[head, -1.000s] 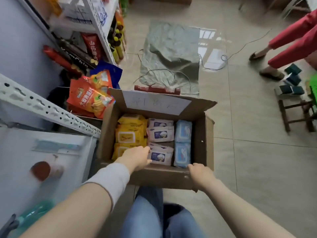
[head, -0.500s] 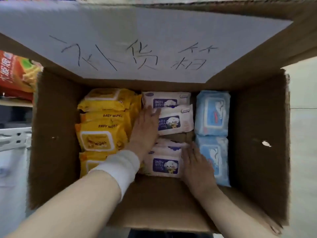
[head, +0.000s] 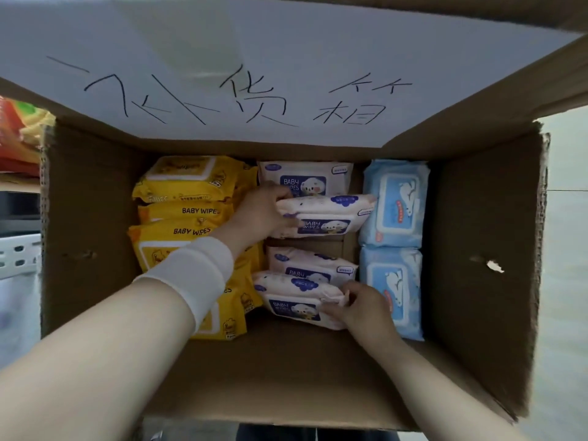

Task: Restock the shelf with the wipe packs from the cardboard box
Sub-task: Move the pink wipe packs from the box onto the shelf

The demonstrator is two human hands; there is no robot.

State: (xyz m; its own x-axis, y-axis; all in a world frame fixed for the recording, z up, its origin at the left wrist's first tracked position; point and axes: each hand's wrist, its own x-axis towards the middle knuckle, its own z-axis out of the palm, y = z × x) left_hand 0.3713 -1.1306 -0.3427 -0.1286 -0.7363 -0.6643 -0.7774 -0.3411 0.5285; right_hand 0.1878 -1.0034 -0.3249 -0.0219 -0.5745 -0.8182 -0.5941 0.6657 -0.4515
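Snack bags [head: 19, 135]: outside the cardboard box [head: 89, 218], past its left wall; orange-red w/ yellow, only partly in view.
Shelf rail [head: 19, 259]: white, w/ slots, also left of the box, nearer to the person than the snack bags.
Paper sheet [head: 286, 58]: white, on the far flap of the box, w/ black handwritten characters.
Yellow packs [head: 187, 198]: left column inside the box, overlapping one another; "BABY WIPES" reads on two. The left forearm crosses above the near ones.
Left hand [head: 257, 214]: inside the box, between the yellow column and the middle column. Its fingers are curled round the left end of the upper white pack [head: 327, 218] and grasp it. A white cuff [head: 194, 275] sits on the wrist.
Upper white pack: middle column, tilted. Its right end touches the far blue pack [head: 394, 202], and bare box bottom shows just on its near side.
Far white pack [head: 305, 179]: middle column, against the far wall, partly behind the left hand's fingers.
Third white pack [head: 311, 265]: middle column, near half, partly under the near white pack [head: 292, 300].
Near white pack: closest in the middle column, w/ its right end in the right hand.
Right hand [head: 366, 310]: inside the box, between the middle and right columns. Fingers are bent and pinch the crumpled right end of the near white pack.
Near blue pack [head: 394, 281]: right column, touching the far blue pack.
Torn hole [head: 493, 267]: small, in the right wall of the box.
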